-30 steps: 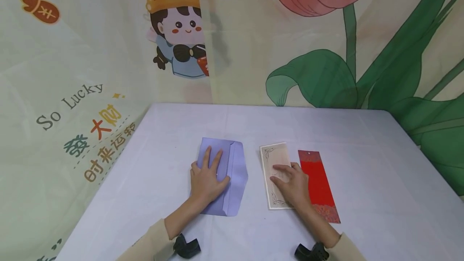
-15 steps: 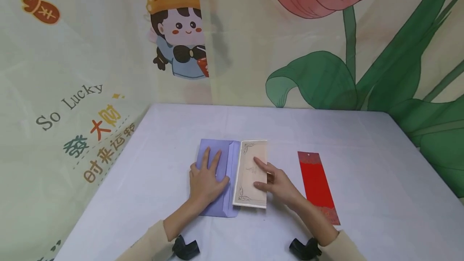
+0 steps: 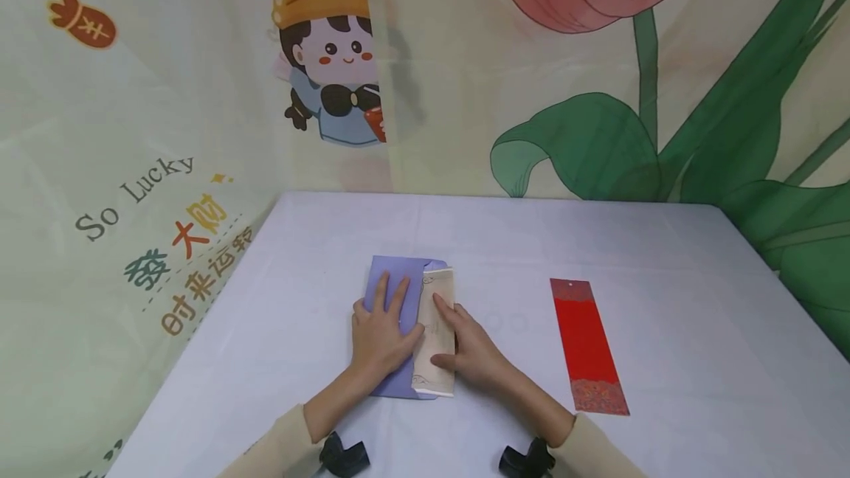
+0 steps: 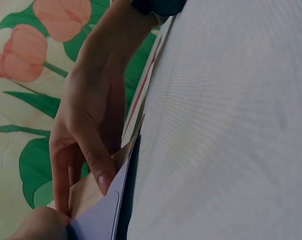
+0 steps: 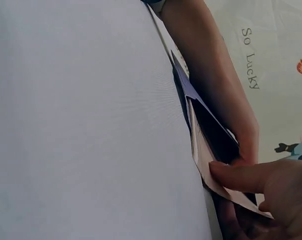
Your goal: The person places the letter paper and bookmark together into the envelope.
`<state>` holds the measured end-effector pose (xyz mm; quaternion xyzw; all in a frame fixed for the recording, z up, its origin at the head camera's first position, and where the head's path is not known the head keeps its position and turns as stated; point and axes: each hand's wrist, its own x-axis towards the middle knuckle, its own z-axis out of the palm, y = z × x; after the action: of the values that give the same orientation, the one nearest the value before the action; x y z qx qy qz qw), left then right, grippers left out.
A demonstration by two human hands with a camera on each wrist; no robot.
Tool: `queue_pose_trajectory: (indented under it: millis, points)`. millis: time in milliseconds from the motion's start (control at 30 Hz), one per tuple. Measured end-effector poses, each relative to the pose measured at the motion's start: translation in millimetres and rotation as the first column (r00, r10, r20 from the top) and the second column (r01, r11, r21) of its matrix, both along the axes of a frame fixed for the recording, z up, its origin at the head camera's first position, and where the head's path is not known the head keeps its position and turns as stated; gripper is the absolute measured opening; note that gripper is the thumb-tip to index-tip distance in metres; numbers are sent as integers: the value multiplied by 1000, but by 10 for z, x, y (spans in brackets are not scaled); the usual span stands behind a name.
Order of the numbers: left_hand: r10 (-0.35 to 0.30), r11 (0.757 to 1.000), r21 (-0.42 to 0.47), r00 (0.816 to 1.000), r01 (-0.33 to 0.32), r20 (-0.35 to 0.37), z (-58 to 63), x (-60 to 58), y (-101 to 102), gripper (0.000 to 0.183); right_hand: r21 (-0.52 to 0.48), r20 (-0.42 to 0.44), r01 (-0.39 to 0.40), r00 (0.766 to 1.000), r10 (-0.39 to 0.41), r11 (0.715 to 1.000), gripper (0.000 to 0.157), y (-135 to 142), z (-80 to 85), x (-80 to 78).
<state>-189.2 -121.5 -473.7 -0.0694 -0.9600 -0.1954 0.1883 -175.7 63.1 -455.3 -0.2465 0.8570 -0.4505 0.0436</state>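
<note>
Tucking card [image 3: 438, 338]: partly done, seemingly; remainder left outside envelope [image 3: 413, 301].
Right hand [image 3: 479, 349]: card pinched.
Left hand [image 3: 380, 338]: spread, envelope pressed.

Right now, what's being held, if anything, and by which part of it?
The right hand pinches the cream card by its right edge; the left hand rests on the purple envelope.

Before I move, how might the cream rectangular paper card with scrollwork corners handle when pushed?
The cream card is probably light and bendable, looking thin edge-on in the right wrist view. Its layered edge there suggests it could fan apart. The right hand pinches one side, so pushing too hard might buckle it.
</note>
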Motion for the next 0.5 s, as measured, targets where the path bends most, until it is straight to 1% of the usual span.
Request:
queue_pose_trajectory:
  millis: [67, 133, 233, 300, 367, 500]
  points:
    - [-2, 1000, -6, 1000, 2, 0, 5, -3, 6, 77, 30, -42, 23, 999, -21, 999, 99, 11, 2, -11]
    - [-3, 1000, -6, 1000, 3, 4, 10, -4, 11, 76, 81, -94, 59, 994, -52, 995, 103, 36, 2, -24]
    - [-3, 1000, -19, 1000, 3, 16, 13, -6, 12, 76, 180, -197, 106, 978, -70, 978, 108, 60, -8, -53]
    - [1, 1000, -30, 1000, -1, 16, 13, -7, 7, 76, 251, -269, 118, 962, -48, 961, 110, 53, -25, -81]
    - [8, 999, -44, 1000, -7, 14, 11, -7, 3, 76, 289, -309, 102, 951, -8, 952, 110, 33, -41, -109]
    - [3, 999, -42, 1000, -2, 16, 13, -9, 8, 76, 324, -326, 75, 945, 37, 943, 110, 40, -58, -152]
